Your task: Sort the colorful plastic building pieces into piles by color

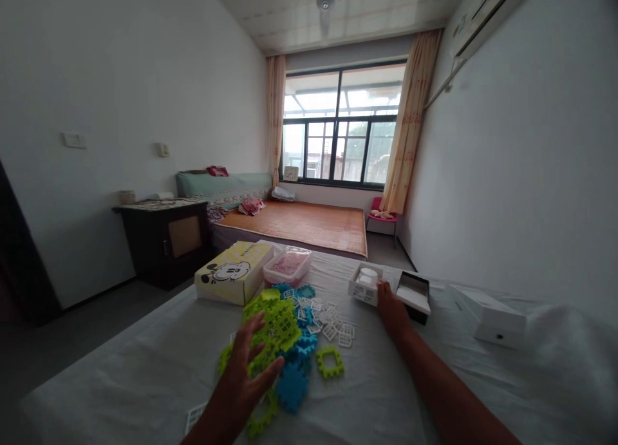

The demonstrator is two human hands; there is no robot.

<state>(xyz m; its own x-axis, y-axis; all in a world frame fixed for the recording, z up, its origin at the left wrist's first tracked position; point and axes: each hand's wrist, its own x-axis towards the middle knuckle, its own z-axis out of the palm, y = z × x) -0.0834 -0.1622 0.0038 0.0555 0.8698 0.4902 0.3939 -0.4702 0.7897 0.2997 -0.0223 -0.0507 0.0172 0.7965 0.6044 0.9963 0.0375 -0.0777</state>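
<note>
My left hand [244,368], fingers spread, hovers over or just at a heap of green interlocking plastic pieces [270,326]; whether it touches them I cannot tell. Blue interlocking pieces [292,384] lie under and beside the green ones. Small white lattice window pieces [328,316] are scattered to their right, near a single green square frame [329,362]. My right hand [390,306] is closed on the right side of a small open white box [365,284]. Inside that box is a round white item [368,275].
Behind the heap stand a yellow-and-white cartoon box [232,274] and a clear tub with pink contents [288,265]. An open black-edged box [412,295] and a white box [487,316] sit at right on the cloth-covered table [376,393]. Beyond is a bed [309,223].
</note>
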